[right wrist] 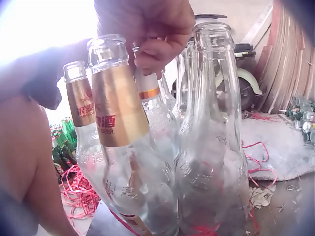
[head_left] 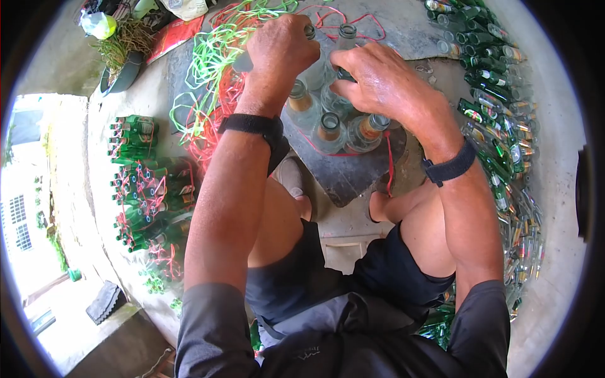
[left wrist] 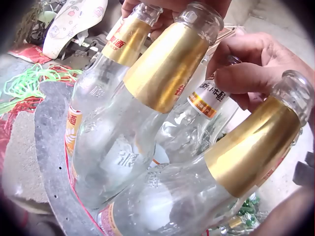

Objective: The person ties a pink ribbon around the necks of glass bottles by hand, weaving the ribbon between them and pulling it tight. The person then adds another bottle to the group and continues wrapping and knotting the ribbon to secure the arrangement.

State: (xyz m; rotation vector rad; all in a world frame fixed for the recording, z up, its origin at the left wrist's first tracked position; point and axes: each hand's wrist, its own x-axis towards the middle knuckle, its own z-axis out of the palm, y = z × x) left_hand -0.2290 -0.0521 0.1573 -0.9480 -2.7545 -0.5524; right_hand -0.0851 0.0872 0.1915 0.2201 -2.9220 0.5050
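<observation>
Several clear glass beer bottles with gold neck labels stand bunched on a dark slab [head_left: 343, 179]; a nearer one [head_left: 329, 131] and another beside it [head_left: 367, 132] face me. A red plastic strap [head_left: 389, 165] runs low around the bunch and hangs off its right side. My left hand [head_left: 283, 53] is at the far left of the group, fingers curled about the neck of a gold-labelled bottle [left wrist: 129, 42]. With thumb and fingers my right hand [head_left: 381, 75] grips the neck of a white-labelled bottle [left wrist: 209, 96] in the middle of the bunch.
Tangled green and red plastic strips [head_left: 217, 57] lie to the left. Strapped bundles of green bottles [head_left: 151, 183] stand at the left wall, and a large heap of bottles [head_left: 498, 120] lines the right wall. A planter [head_left: 123, 72] sits far left.
</observation>
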